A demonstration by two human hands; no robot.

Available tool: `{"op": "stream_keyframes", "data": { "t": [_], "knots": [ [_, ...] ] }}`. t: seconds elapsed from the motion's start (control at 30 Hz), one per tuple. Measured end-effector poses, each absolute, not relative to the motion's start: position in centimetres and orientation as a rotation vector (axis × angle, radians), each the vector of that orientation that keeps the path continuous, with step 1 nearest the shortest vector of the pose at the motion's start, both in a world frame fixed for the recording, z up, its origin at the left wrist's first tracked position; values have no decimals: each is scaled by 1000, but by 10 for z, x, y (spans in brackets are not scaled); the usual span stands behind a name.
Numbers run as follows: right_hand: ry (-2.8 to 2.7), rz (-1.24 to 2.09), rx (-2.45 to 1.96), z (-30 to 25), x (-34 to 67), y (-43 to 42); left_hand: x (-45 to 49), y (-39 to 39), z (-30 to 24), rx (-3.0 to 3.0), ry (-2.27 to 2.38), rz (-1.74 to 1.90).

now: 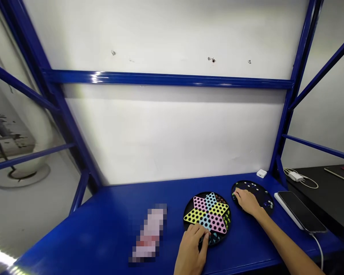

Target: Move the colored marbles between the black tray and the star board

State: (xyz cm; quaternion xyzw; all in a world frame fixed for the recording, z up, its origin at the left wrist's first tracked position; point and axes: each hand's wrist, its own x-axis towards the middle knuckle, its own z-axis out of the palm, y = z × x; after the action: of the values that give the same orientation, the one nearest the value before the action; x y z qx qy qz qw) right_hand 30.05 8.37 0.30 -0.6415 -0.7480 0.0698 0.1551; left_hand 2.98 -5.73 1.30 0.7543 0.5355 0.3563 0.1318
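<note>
You have both hands at work on the blue surface (111, 214), each at its own round black piece. Your left hand (191, 246) lies at the near left edge of the game board (188, 206), with its fingers bent over the rim and the thumb apart from them; whether it grips the rim or some small piece, I cannot tell. Your right hand (247, 201) is at the left side of the black tray (258, 196), which stands just beside the board, farther to the right. Its fingertips come together near something green, but I cannot tell if they are closed on it. As for how far the work has come, the star panel (207, 211) is seated in the board, and its holes look dark. Around it, reddish pieces (220, 199), yellow-green pieces (227, 220) and blue pieces (214, 238) are already lying in the side spaces. The left part of the board's near side is covered by your hand. What seems to be left is in the tray: whitish pieces (271, 204) and some darker ones are scattered there, too small for me to count.
</note>
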Motion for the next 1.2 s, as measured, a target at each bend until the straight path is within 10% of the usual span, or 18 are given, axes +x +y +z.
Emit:
{"op": "stream_keyframes", "data": {
  "t": [1.2],
  "knots": [
    [-2219, 44, -1768, -18, 301, 58, 23, -60, 15, 1964, 1591, 1263]
  ]
}}
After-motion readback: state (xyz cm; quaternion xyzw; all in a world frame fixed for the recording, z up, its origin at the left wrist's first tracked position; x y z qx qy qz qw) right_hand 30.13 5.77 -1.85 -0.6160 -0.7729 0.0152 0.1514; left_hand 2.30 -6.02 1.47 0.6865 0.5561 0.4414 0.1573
